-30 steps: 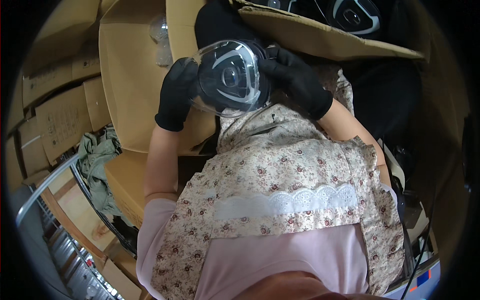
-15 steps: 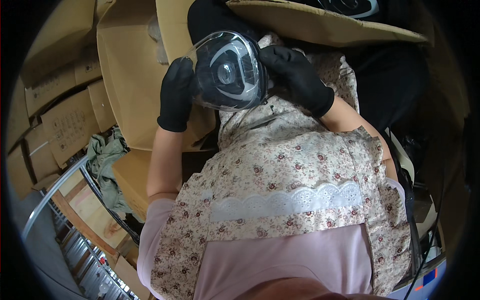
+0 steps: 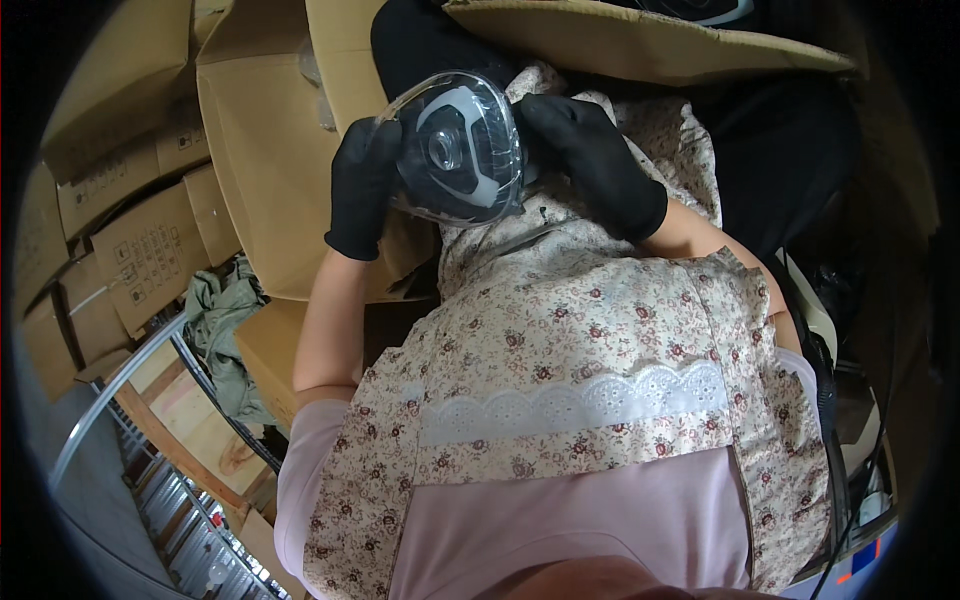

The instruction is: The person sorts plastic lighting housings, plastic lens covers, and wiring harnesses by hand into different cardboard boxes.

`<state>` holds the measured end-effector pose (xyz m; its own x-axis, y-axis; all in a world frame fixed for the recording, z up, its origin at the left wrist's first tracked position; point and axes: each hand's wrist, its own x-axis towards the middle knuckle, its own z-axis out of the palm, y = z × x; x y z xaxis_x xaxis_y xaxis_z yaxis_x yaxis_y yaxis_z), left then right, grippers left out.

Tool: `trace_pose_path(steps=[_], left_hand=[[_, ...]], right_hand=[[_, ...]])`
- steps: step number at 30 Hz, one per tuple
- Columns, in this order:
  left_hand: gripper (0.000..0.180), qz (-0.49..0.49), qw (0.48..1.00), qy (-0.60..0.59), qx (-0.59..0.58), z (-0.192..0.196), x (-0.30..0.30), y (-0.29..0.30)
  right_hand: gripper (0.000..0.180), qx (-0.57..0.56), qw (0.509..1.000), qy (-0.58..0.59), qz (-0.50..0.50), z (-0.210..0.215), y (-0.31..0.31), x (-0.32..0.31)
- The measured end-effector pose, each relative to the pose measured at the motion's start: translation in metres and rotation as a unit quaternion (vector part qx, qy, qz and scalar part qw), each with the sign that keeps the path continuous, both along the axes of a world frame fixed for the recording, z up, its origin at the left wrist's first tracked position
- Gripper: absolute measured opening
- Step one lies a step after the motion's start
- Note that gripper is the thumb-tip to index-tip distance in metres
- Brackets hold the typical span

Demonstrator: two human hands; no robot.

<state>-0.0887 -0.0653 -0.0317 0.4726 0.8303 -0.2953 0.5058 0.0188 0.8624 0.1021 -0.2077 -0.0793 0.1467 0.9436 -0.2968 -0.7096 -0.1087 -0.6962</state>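
Note:
In front of my lap I hold a clear domed plastic piece (image 3: 482,150), rounded and mask-shaped, with a black and pale grey body and a small round clear part in its middle. My left hand (image 3: 364,178), in a black glove, is closed on its left edge, thumb toward the top. My right hand (image 3: 583,150), also black-gloved, is closed at the right edge, its fingers partly hidden behind the piece. The dome tilts, and its glossy surface catches reflections. Below the piece lies my floral apron (image 3: 560,330).
An open cardboard box (image 3: 265,170) stands at the left, and a cardboard flap (image 3: 640,45) crosses the top. Behind that flap shows part of another grey-edged black item (image 3: 715,12). Stacked cartons (image 3: 150,255), a green cloth (image 3: 222,340) and a metal rail (image 3: 110,390) are at far left.
The clear domed piece has tilted a little and shifted slightly left and down. My left hand has moved slightly right with it; my right hand stays almost in place.

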Motion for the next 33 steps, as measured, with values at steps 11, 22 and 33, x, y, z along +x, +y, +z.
trace_pose_path(steps=[11, 22, 33], left_hand=[[0.025, -0.117, 0.84, 0.16, 0.506, -0.01, 0.004, -0.01], [0.029, -0.248, 0.935, -0.007, 0.254, -0.026, 0.035, 0.021], [0.043, -0.313, 0.865, -0.069, 0.386, 0.032, 0.057, 0.01]], right_hand=[[0.035, 0.027, 0.975, -0.219, -0.017, -0.009, 0.001, -0.011], [0.03, 0.008, 0.965, -0.262, 0.011, -0.012, 0.005, -0.012], [0.038, 0.124, 0.878, -0.413, 0.207, 0.036, 0.035, 0.05]])
